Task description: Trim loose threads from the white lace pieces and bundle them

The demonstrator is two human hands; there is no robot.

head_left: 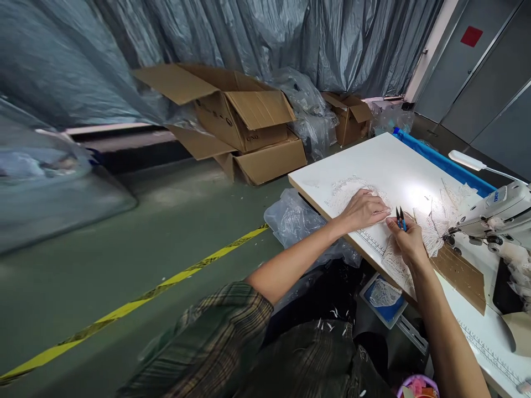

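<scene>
My left hand (365,210) rests on the white table (373,157), its fingers bent together at the edge of a piece of white lace (340,193) that lies spread under and beyond it. In my right hand (409,240) are small blue thread snips (400,220), their dark blades pointing up and away from me. The two hands are close together, the fingertips nearly meeting. More lace (435,221) hangs bunched to the right, running to the needle area of a white sewing machine (498,213). What lies under my right palm is hidden.
A lamp (467,160) lights the tabletop beside the machine. Brown board (460,276) lies near the machine's foot. Open cardboard boxes (253,121) and plastic bags (307,116) stand on the floor behind. Yellow tape (136,304) crosses the floor at left.
</scene>
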